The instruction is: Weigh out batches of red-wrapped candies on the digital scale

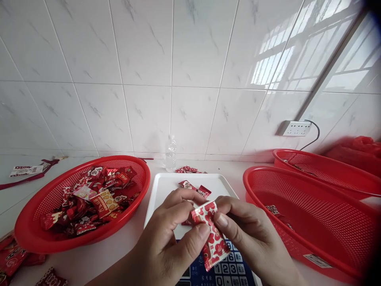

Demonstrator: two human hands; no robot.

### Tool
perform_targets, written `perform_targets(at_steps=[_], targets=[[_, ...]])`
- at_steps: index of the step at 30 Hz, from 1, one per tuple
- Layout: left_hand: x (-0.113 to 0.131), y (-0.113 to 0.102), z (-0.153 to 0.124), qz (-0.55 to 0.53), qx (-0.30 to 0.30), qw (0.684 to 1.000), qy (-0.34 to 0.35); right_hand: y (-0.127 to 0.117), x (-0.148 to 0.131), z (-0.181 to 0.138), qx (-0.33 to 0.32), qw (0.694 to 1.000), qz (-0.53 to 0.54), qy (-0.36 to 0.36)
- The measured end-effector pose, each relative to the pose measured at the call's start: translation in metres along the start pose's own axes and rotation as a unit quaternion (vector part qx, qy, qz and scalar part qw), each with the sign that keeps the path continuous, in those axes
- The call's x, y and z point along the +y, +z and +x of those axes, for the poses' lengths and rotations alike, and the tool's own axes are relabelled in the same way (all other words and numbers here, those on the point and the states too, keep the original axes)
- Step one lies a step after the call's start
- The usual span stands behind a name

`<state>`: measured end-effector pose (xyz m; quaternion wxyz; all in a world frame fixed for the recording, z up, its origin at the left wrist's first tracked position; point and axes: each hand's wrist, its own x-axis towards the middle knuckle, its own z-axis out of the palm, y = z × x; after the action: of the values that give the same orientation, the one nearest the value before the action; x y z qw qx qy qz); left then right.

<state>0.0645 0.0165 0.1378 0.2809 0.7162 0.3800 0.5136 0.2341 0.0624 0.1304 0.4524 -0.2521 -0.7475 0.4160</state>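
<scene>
Between my two hands is a small candy packet [214,238], white with a red pattern and crimped ends, tilted above the keypad of a scale. The thumb and fingers of my left hand [175,234] pinch its left side. My right hand [247,226] grips its upper right edge with thumb and fingertips. Beneath them stands the digital scale [230,272] with a dark blue keypad and a white tray [162,182]. A few red wrapped candies [204,190] lie on that tray, partly hidden by my fingers.
A red perforated basket [26,230] full of wrapped packets is at left. Two red baskets stand at right; the nearer basket [336,190] holds a few packets. A plastic bottle [170,155] stands by the wall, beneath a tiled wall with a power strip [295,128]. Loose packets [52,278] lie front left.
</scene>
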Motion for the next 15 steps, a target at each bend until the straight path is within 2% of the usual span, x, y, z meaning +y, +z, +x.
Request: perform_targets(at_steps=[3, 7, 12, 15], targets=[[-0.0026, 0.0009, 0.0027, -0.008, -0.007, 1.000, -0.007, 0.0012, 0.0023, 0.0005, 0.022, 1.000, 0.002, -0.004], [-0.0041, 0.0026, 0.0063, -0.033, -0.049, 0.998, -0.017, 0.0020, 0.0043, 0.0004, 0.041, 0.999, 0.015, -0.014], [-0.0006, 0.0035, 0.0066, -0.041, -0.061, 0.997, -0.017, 0.0009, 0.0027, 0.0020, 0.034, 0.999, 0.018, -0.004], [-0.0001, 0.0033, 0.0065, -0.038, -0.067, 0.997, -0.020, -0.0003, 0.0019, 0.0024, 0.000, 1.000, 0.013, -0.011]])
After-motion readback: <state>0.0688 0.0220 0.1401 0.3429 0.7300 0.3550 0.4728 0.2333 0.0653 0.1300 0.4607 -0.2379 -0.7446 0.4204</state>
